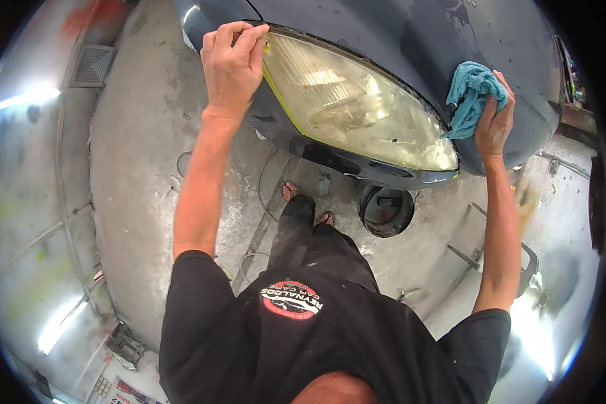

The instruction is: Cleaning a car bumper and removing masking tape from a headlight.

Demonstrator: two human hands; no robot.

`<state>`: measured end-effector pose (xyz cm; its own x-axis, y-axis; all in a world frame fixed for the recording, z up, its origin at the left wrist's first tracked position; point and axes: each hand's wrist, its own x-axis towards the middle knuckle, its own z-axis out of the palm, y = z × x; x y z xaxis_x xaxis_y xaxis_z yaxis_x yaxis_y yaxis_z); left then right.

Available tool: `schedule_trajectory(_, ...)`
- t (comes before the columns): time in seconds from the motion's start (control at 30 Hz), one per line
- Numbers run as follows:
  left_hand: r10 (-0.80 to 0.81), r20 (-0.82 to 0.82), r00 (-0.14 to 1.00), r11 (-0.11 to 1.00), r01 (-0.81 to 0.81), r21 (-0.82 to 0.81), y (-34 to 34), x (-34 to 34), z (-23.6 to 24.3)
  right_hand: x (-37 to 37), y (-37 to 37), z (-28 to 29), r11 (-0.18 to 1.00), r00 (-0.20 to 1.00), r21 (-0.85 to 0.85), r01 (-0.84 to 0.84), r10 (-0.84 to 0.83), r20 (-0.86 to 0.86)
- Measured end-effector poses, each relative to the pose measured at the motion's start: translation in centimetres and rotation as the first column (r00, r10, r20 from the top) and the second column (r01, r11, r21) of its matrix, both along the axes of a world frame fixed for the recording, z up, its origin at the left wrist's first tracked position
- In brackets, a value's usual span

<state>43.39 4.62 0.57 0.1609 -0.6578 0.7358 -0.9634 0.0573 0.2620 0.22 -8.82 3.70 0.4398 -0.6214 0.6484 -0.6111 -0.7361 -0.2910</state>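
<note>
A large, yellowed, hazy headlight [367,101] sits in the front of a dark blue-grey car [417,34]. A thin yellow-green strip [284,104], like masking tape, runs along its left and lower edges. At the headlight's upper left corner, my left hand [234,67] is closed, thumb and fingertips pinched together against the edge. Whatever lies between those fingertips is too small to make out. My right hand [495,118] grips a bunched teal cloth [470,97] beside the headlight's right end, against the car body.
Below the bumper, a round black bucket [386,210] stands on the stained concrete floor [141,161]. A thin hose [262,192] curls across the floor near my feet. Metal stand legs [466,256] are at the right. A wall with light tubes [64,326] rises at the left.
</note>
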Motion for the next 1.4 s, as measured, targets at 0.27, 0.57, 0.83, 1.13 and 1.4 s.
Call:
schedule_trajectory(0.27, -0.303, 0.115, 0.946, 0.945, 0.283, 0.166, -1.0, 0.4, 1.1, -0.1, -0.1, -0.2, 0.997, 0.998, 0.061, 0.04, -0.043, 0.045)
schedule_trajectory(0.57, -0.416, -0.112, 0.902, 0.909, 0.416, -0.029, -0.4, -5.0, 0.0, -0.1, -0.2, -0.1, 0.999, 0.999, 0.047, 0.018, -0.02, 0.041)
schedule_trajectory(0.83, -0.444, 0.145, 0.884, 0.888, 0.414, 0.199, -3.2, 3.3, 4.1, -0.4, -0.3, -0.4, 1.0, 1.0, -0.008, -0.016, 0.016, 0.017)
schedule_trajectory(1.13, -0.663, 0.343, 0.665, 0.733, 0.487, 0.474, -5.1, 3.2, 7.0, -0.4, -0.3, -0.5, 1.0, 0.999, 0.004, -0.002, 0.002, 0.037)
schedule_trajectory(1.4, -0.145, -0.437, 0.888, 0.963, 0.228, 0.143, 1.5, 1.1, -1.1, -0.4, -0.2, -0.5, 0.999, 0.998, 0.043, -0.006, 0.004, 0.06)
